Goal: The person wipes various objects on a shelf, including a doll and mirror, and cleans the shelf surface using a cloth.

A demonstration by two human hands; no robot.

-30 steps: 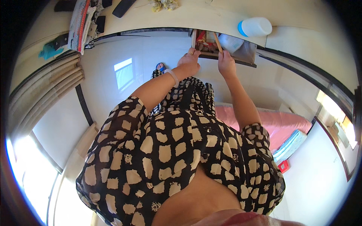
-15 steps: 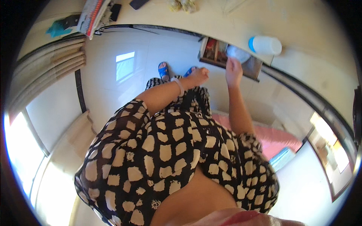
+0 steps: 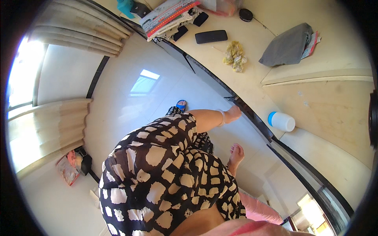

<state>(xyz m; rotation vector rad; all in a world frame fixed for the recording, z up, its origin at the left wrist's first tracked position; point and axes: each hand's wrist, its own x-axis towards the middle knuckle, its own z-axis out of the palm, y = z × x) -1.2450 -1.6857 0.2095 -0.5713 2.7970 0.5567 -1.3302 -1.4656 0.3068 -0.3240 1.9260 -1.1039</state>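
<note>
My left hand (image 3: 232,114), with a pale bangle (image 3: 222,117) at its wrist, is at the dark front edge of the desk. It meets the dark drawer front (image 3: 249,111), which now sits in line under the desktop; its fingertips are hidden there. Lower down, my right hand (image 3: 236,153) hangs in front of the desk, apart from it, its fingers loosely bent and nothing seen in them. A white bottle with a blue cap (image 3: 282,121) lies on its side on the desktop, beyond both hands.
Along the far side of the desk are a yellow crumpled bundle (image 3: 235,57), a black case (image 3: 211,36), a grey pouch (image 3: 286,46), a round black lid (image 3: 246,15) and a stack of papers (image 3: 169,17). A curtain (image 3: 51,122) hangs left. Pink fabric (image 3: 260,208) is low right.
The drawer that stood open with things inside is now pushed in. My left hand has come to the desk edge, and my right hand has drawn back. The view has turned.
</note>
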